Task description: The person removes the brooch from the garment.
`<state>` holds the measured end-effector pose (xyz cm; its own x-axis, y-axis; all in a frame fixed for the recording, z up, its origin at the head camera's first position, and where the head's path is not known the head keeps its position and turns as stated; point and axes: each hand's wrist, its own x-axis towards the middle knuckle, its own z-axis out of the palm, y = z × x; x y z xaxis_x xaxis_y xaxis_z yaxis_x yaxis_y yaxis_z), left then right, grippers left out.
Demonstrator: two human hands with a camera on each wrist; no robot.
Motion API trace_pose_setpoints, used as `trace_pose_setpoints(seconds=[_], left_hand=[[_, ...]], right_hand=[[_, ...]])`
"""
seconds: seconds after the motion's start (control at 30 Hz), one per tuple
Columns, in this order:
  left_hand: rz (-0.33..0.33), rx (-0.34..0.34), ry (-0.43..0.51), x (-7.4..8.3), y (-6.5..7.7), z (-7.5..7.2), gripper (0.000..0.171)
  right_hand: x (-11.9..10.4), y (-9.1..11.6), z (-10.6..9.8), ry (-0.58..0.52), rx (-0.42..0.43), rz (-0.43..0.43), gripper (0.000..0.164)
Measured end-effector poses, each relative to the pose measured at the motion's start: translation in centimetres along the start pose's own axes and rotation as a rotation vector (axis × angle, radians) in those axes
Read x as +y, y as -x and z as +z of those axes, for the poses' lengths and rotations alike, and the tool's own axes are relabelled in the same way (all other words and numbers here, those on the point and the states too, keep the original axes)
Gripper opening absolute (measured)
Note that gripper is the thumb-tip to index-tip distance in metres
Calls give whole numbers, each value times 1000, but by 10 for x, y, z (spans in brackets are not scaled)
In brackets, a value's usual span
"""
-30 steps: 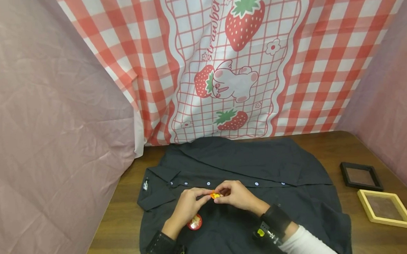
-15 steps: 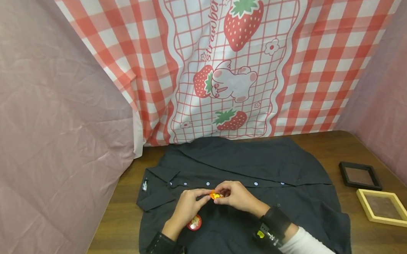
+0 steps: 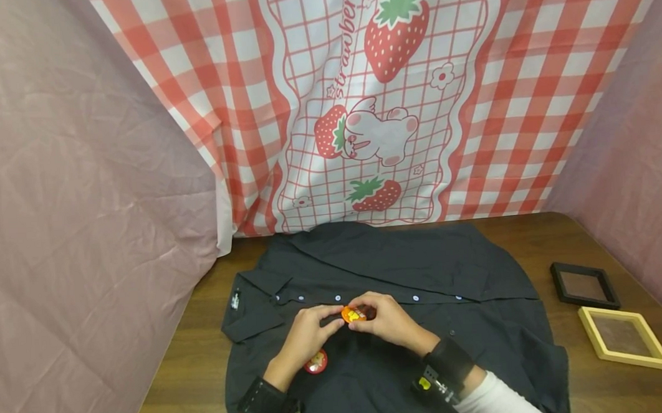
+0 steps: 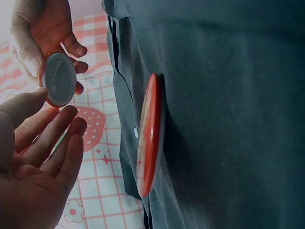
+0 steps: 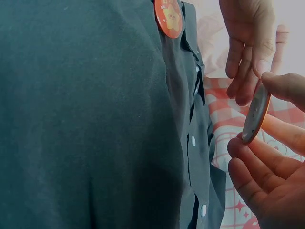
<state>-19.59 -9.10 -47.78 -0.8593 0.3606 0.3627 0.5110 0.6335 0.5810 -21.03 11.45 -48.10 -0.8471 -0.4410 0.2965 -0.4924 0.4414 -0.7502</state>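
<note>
Both hands hold an orange-rimmed pin badge above the dark shirt. My right hand pinches it by opposite edges between thumb and fingers. The thumb and index fingertip of my left hand are at its left edge. In the left wrist view the badge's pale back shows, with a thin pin across it. The yellow picture on its front tilts up in the head view. A second badge, red-rimmed, lies on the shirt beside the left wrist.
The shirt lies spread over a wooden table, its collar to the left. To the right are a black frame and a light wooden frame. A strawberry-print checked cloth hangs behind; pink cloth hangs at the sides.
The orange badge has turned between the fingers, so more of its front and a dark area beside it show in the head view. The hands stay in nearly the same place.
</note>
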Motion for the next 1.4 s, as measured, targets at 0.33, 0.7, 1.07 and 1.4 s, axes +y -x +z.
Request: trace_pose_setpoints(seconds=[0.33, 0.7, 1.07, 1.4], left_hand=[[-57, -33, -52, 0, 2, 0, 27], [-100, -59, -59, -1, 2, 0, 32], [-142, -90, -31, -2, 9, 1, 36], [-148, -86, -98, 1, 8, -1, 40]], right_hand=[[2, 4, -1, 75, 42, -26, 23], [3, 3, -4, 68, 45, 8, 25], [4, 11, -2, 93, 94, 26, 23], [7, 11, -4, 120, 120, 9, 24]])
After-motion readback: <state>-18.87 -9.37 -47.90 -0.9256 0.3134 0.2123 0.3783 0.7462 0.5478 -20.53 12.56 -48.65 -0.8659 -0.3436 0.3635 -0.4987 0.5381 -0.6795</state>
